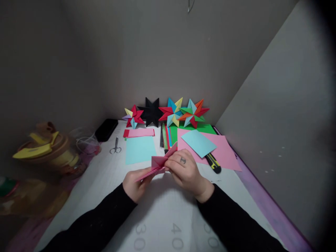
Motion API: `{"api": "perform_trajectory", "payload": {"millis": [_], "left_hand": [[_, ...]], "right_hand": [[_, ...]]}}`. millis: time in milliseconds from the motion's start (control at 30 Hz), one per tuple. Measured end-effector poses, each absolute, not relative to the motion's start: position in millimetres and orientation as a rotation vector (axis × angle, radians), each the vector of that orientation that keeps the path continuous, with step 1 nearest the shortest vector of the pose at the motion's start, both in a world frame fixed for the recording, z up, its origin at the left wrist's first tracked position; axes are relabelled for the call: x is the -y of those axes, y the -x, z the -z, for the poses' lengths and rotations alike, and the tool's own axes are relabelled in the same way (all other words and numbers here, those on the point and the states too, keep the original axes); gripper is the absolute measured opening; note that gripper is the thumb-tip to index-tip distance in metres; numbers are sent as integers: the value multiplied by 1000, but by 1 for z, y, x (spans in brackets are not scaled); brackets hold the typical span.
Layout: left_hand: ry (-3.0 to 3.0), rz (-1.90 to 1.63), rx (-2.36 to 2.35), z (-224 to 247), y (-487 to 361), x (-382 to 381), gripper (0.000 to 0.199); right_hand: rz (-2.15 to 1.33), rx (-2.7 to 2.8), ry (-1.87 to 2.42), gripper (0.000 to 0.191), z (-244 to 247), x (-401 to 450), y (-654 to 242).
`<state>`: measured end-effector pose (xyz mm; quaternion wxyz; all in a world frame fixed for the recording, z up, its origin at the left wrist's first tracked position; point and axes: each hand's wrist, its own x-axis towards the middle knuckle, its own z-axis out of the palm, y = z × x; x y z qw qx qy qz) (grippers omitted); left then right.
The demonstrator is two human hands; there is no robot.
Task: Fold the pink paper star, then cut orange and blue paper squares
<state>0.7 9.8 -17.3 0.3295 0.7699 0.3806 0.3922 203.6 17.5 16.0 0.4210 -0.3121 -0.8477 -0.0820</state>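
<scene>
Between my two hands, above the white mat, is a piece of folded pink paper (158, 161) with several flaps standing out at angles. My left hand (136, 182) grips its lower left side, the fingers partly hidden beneath the paper. From the right, my right hand (186, 171) pinches the paper's right edge with bent fingers; a ring shows on one finger. Just beyond the hands lies a light blue sheet (140, 149). To the right, another light blue sheet (198, 143) rests on a large pink sheet (226, 154), partly over a yellow and black utility knife (213, 163).
Several folded paper stars (173, 112) lean on the back wall. Small scissors (116, 146), a black phone-like object (106, 129) and pink paper strips (139, 133) lie at the left and back. A tub with yellow pieces (49, 150) stands far left. Walls close off the back and right.
</scene>
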Motion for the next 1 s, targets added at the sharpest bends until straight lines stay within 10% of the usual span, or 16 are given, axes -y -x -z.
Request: {"api": "perform_trajectory", "payload": {"millis": [1000], "left_hand": [[-1858, -983, -964, 18, -4, -10, 31]], "right_hand": [[281, 1982, 893, 37, -8, -22, -208]]}}
